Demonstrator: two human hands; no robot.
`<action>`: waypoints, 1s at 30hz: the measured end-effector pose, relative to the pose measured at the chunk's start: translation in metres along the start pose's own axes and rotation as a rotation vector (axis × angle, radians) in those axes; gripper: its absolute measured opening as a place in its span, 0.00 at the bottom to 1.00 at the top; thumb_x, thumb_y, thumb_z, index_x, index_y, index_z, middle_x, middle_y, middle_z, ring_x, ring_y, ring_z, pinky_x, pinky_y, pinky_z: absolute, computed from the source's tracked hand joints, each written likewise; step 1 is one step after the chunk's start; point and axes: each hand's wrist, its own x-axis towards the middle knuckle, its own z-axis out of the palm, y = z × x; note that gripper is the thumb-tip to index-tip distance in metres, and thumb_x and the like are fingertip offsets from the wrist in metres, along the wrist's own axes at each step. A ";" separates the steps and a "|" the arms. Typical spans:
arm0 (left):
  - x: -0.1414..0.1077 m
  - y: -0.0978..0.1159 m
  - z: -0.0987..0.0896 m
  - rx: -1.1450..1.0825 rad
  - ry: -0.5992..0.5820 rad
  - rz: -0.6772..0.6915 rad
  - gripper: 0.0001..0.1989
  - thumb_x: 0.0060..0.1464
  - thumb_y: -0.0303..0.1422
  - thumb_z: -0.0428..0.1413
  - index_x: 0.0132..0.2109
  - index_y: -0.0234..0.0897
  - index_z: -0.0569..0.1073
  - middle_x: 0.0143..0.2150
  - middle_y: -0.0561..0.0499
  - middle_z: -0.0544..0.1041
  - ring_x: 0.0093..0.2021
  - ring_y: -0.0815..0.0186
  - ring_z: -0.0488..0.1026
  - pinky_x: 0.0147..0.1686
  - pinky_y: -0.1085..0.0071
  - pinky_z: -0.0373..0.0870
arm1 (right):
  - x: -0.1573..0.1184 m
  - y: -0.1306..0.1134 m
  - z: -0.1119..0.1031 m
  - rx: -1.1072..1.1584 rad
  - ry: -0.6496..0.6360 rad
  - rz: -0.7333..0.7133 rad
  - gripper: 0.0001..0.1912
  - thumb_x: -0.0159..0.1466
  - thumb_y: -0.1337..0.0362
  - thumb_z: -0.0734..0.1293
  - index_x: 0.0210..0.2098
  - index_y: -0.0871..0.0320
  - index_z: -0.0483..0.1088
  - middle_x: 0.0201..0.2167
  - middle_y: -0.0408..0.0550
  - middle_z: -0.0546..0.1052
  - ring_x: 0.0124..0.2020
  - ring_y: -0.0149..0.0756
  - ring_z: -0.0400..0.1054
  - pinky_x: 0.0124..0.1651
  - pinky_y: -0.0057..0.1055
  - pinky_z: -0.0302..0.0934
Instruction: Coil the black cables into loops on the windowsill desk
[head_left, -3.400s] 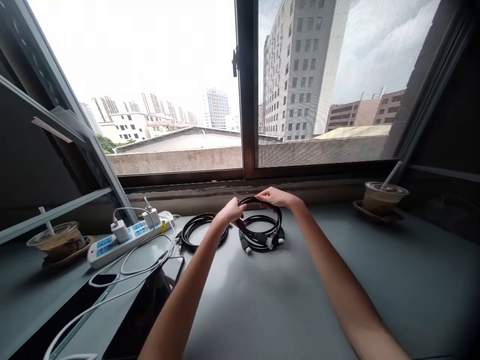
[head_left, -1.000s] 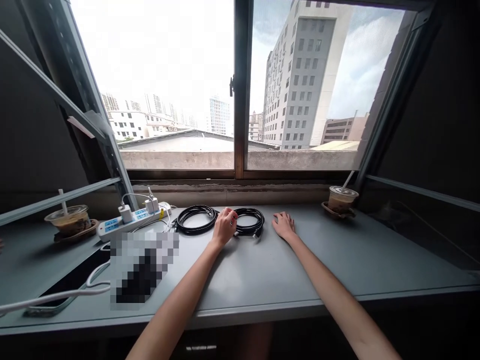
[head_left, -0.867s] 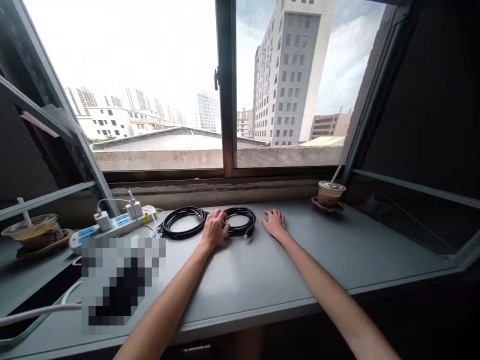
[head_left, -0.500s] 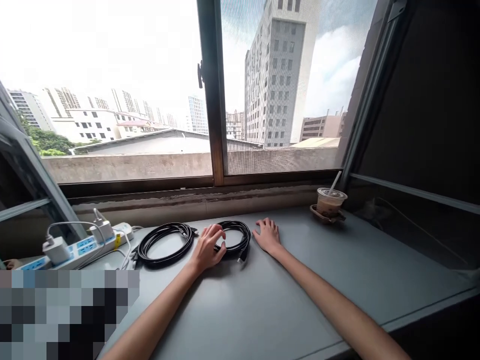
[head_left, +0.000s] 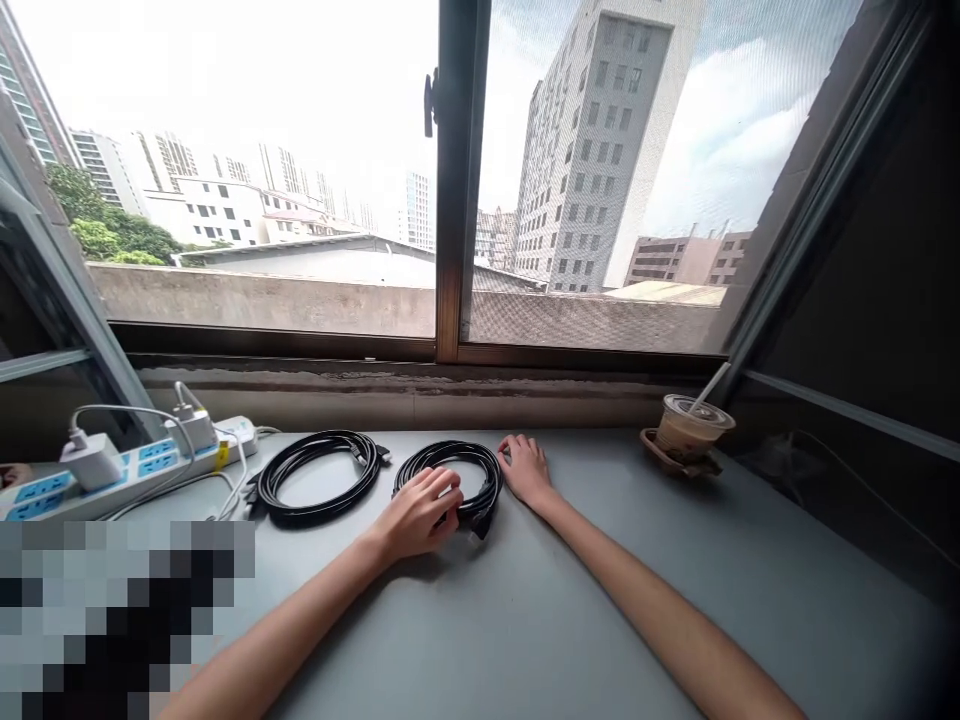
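Note:
A coil of black cable [head_left: 492, 478] lies on the grey desk in front of me, with a dark connector at its near right edge. My left hand [head_left: 420, 510] is over the near left part of this coil, its fingers curled and thumb bent around the cable. Just right of the same coil rests my right hand [head_left: 527, 470], palm down with fingers loosely spread, thumb side close to the cable. To the left lies a second black cable coil [head_left: 300, 512], untouched, with connector ends showing at its right and left sides.
A white power strip [head_left: 146, 468] with plugged-in chargers and white cords is at the left. A lidded drink cup [head_left: 694, 425] with a straw stands in a brown carrier at the right. Behind the grey desk [head_left: 480, 640] is a window [head_left: 459, 200]; dark panels flank it.
My view has shifted. My left hand has moved nearer to me over the coil, its fingers closing around the cable. My right hand has come closer to the coil's right edge.

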 end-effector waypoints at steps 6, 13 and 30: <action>0.001 0.001 0.001 0.043 -0.036 0.015 0.07 0.51 0.24 0.45 0.33 0.37 0.67 0.36 0.47 0.71 0.35 0.64 0.66 0.36 0.68 0.64 | 0.000 0.000 -0.002 0.005 -0.018 -0.038 0.10 0.64 0.61 0.59 0.38 0.60 0.67 0.37 0.47 0.70 0.40 0.34 0.63 0.45 0.37 0.56; 0.002 0.009 -0.006 -0.013 -0.098 -0.039 0.07 0.49 0.28 0.48 0.37 0.37 0.67 0.36 0.46 0.71 0.34 0.62 0.66 0.36 0.67 0.64 | -0.003 -0.002 -0.005 0.001 -0.008 -0.043 0.12 0.64 0.59 0.59 0.38 0.61 0.68 0.38 0.47 0.71 0.41 0.34 0.64 0.46 0.38 0.58; -0.004 0.006 0.011 -0.146 -0.252 -0.251 0.10 0.55 0.39 0.50 0.40 0.38 0.69 0.38 0.47 0.76 0.41 0.60 0.72 0.41 0.65 0.63 | -0.019 -0.003 -0.007 0.021 0.033 0.163 0.13 0.63 0.57 0.60 0.35 0.62 0.68 0.30 0.44 0.70 0.30 0.29 0.64 0.36 0.31 0.60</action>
